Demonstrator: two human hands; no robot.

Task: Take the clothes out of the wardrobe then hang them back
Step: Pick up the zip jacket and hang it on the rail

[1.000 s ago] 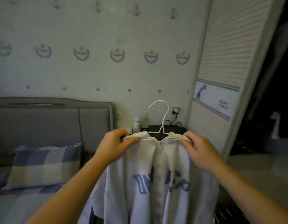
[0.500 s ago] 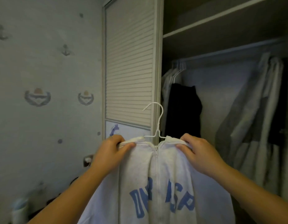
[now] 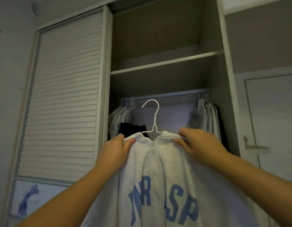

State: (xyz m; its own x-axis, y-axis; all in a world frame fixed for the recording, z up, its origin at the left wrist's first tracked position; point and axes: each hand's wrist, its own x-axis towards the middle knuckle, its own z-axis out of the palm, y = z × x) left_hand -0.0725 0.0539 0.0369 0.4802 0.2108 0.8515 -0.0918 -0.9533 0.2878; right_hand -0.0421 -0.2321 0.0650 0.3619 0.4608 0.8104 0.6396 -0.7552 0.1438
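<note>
A light grey zip-up hoodie (image 3: 160,174) with blue letters hangs on a white wire hanger (image 3: 154,118), held up in front of the open wardrobe. My left hand (image 3: 116,152) grips its left shoulder and my right hand (image 3: 196,145) grips its right shoulder. The hanger's hook sits just below the wardrobe rail (image 3: 166,95), not touching it. Most of the hanger is hidden inside the hoodie.
Several hung clothes crowd the rail's left end (image 3: 124,118), with a black garment (image 3: 132,129) among them, and more grey ones hang at the right end (image 3: 205,115). A gap lies between them. A shelf (image 3: 166,62) runs above. A slatted sliding door (image 3: 63,95) stands left.
My view has swung from the bed and wall to face the open wardrobe. Both hands have kept their grip and lifted the hoodie towards the rail.
</note>
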